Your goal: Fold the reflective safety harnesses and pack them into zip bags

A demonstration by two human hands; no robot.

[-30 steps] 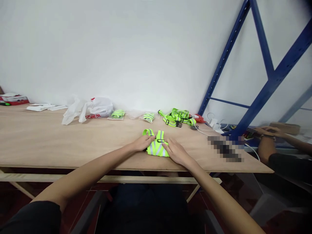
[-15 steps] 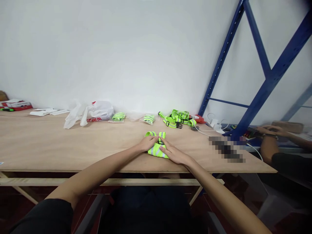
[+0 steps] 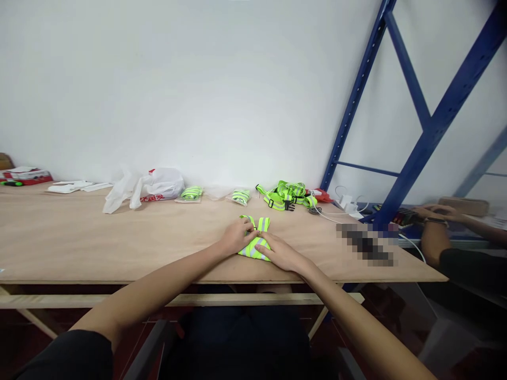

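Note:
A folded neon-yellow reflective vest [image 3: 256, 244] with grey stripes lies near the front edge of the wooden table [image 3: 99, 243]. My left hand [image 3: 234, 237] curls its fingers over the vest's left side and pinches the fabric. My right hand [image 3: 279, 254] lies on its right side, fingers pressed together on the folded cloth. Two short strap loops stick out at the vest's far end.
Along the wall lie a loose tangle of neon straps [image 3: 285, 193], two bagged vests [image 3: 191, 193] [image 3: 241, 196], a white plastic bag [image 3: 154, 186], papers and a red box [image 3: 24, 176]. Chargers and cables [image 3: 345, 203] lie near a blue rack [image 3: 412, 142]. Another person's arms [image 3: 439, 227] work at the right.
Both hands have closed in on the vest and squeezed it into a narrower bundle. My left fingers have curled over its left side. The view has drifted slightly.

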